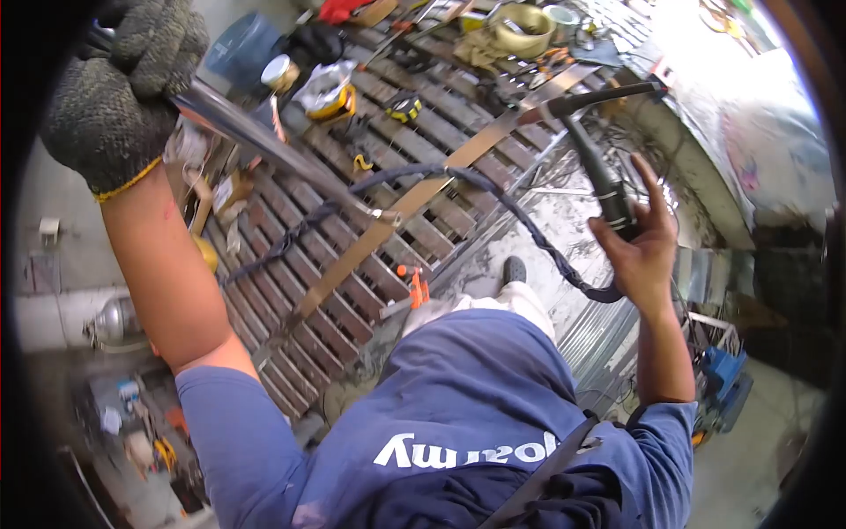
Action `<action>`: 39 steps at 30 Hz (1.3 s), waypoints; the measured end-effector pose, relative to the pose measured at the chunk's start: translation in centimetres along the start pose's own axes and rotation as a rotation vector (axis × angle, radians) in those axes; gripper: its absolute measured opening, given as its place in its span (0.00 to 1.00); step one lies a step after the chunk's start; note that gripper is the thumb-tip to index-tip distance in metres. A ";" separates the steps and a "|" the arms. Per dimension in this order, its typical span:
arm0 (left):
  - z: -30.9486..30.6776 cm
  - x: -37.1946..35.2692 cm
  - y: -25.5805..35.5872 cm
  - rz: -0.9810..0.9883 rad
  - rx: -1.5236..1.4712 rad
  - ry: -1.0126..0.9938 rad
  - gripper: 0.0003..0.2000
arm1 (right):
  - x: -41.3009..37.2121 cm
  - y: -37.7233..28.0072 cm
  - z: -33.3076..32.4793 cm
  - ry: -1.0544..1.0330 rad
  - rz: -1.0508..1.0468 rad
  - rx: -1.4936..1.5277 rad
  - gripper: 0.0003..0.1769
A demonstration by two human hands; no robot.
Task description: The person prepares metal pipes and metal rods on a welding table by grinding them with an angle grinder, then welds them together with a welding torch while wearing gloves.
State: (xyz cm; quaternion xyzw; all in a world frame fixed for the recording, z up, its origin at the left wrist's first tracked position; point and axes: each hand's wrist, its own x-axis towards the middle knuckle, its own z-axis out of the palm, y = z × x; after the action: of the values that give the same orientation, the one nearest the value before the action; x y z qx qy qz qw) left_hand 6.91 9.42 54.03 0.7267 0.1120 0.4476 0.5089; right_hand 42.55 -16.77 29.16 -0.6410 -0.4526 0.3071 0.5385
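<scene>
My left hand (128, 97), in a dark knit glove with a yellow cuff edge, is raised at the upper left. Its fingers are wrapped around a shiny metal tube (273, 145), which slants down to the right over the slatted table. On the right, my bare right hand (645, 251) grips the black handle of a TIG welding torch (595, 163). The torch head points up, with its long back cap toward the upper right. From the handle, a dark sheathed cable (529, 220) loops left and passes behind the tube's lower end.
Below lies a slatted metal table (441, 207) with a long flat strip (344, 273) across it. A tape measure (404, 108), a yellow container (335, 104), a bowl (522, 31) and an orange clamp (416, 286) are on it. A blue bucket (242, 46) stands behind. Blue equipment (724, 375) is at right.
</scene>
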 end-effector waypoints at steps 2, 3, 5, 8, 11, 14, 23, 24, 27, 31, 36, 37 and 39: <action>-1.1 -1.6 2.4 -0.100 -0.187 -0.105 0.20 | -2.5 -1.3 1.3 0.032 0.037 -0.092 0.56; -1.0 -1.8 2.1 -0.099 -0.258 -0.187 0.20 | -3.9 -1.9 2.2 0.063 0.040 -0.074 0.55; 3.9 -2.8 0.1 0.156 -0.045 0.255 0.30 | -6.6 -2.5 4.0 0.090 0.065 -0.047 0.54; 4.5 -3.9 1.1 0.190 -0.119 0.300 0.30 | -10.5 -3.6 6.4 0.138 0.052 -0.044 0.51; 1.0 -5.1 2.7 0.147 -0.258 -0.055 0.25 | -14.0 -4.7 8.0 0.197 0.082 -0.013 0.51; -0.3 -6.1 3.6 0.005 -0.330 -0.143 0.31 | -16.7 -5.6 8.6 0.273 0.077 -0.061 0.50; 0.6 -7.8 4.3 0.062 -0.204 0.133 0.32 | -21.7 -7.6 11.2 0.381 0.071 -0.055 0.50; 0.4 -8.1 4.3 0.059 -0.189 0.169 0.32 | -21.9 -7.9 11.4 0.377 0.062 -0.058 0.50; -0.7 -8.9 4.4 0.077 -0.227 0.121 0.33 | -22.9 -8.5 12.0 0.359 0.045 -0.075 0.51; -2.1 -8.9 4.5 0.092 -0.332 0.021 0.33 | -24.0 -9.2 12.8 0.349 0.017 -0.115 0.51; -2.8 -8.0 4.1 0.154 -0.362 0.031 0.33 | -24.3 -9.6 13.9 0.347 -0.042 -0.174 0.51; -3.1 -7.9 3.8 0.166 -0.333 0.037 0.33 | -24.3 -9.8 14.2 0.343 -0.036 -0.184 0.51; -3.1 -8.1 3.8 0.179 -0.299 0.039 0.33 | -24.4 -10.5 14.8 0.336 -0.023 -0.204 0.51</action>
State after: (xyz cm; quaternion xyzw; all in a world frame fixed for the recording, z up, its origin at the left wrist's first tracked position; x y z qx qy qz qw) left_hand -1.24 4.68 53.08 0.6410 -0.0111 0.5169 0.5673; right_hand 17.14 -32.76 33.58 -0.7292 -0.3927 0.1421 0.5420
